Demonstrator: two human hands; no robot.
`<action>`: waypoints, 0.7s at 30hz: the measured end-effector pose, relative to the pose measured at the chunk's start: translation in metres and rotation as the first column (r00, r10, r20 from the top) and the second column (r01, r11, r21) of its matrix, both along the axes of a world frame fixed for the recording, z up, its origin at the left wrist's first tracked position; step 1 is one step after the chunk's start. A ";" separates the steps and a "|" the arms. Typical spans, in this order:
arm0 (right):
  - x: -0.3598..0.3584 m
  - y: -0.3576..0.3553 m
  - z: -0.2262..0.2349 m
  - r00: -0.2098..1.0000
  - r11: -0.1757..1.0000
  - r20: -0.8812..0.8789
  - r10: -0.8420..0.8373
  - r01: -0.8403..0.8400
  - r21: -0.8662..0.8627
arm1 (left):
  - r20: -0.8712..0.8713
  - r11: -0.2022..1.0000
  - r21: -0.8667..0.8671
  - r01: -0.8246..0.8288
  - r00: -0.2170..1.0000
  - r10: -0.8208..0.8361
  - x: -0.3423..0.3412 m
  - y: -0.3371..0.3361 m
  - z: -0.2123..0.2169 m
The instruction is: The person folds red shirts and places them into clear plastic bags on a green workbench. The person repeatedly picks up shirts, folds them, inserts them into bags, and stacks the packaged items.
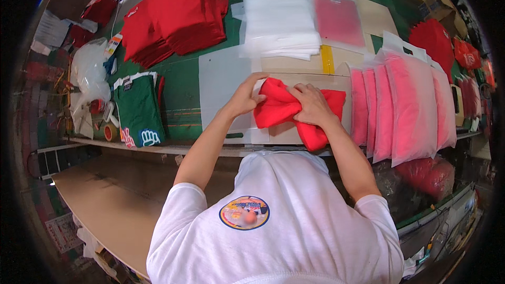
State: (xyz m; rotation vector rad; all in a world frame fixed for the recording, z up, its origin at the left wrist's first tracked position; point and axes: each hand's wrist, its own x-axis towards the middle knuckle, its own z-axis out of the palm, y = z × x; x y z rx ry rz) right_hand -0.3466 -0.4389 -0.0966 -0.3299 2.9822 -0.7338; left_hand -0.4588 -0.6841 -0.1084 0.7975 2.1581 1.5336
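Note:
A red folded garment [284, 109] lies bunched on a pale board [310, 76] on the green table [181, 81]. My left hand [246, 94] grips its left upper edge. My right hand [311, 104] presses down on its middle, fingers closed over the cloth. The garment's lower corner hangs over the table's front edge. A white flat sheet [223, 87] lies under my left hand. My white shirt fills the lower middle of the view.
Stacks of red garments [176, 16] sit at the back left, a pile of clear bags [279, 21] behind the board. Several bagged pink-red packs [405, 105] overlap at the right. A green folded shirt [138, 108] and tape roll [109, 132] lie left.

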 end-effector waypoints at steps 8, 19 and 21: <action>0.009 0.013 0.007 0.985 0.979 -0.020 -0.173 0.170 -0.110 | -0.267 0.699 -0.685 0.207 0.821 -0.504 0.078 -0.147 -0.027; 0.007 0.018 0.007 0.977 0.968 0.021 -0.213 0.214 -0.131 | -0.284 0.772 -0.624 0.124 0.884 -0.371 0.085 -0.144 -0.051; 0.008 0.021 0.013 0.980 0.975 -0.020 -0.196 0.193 -0.113 | -0.201 0.870 -0.482 0.106 0.953 -0.228 0.084 -0.128 -0.044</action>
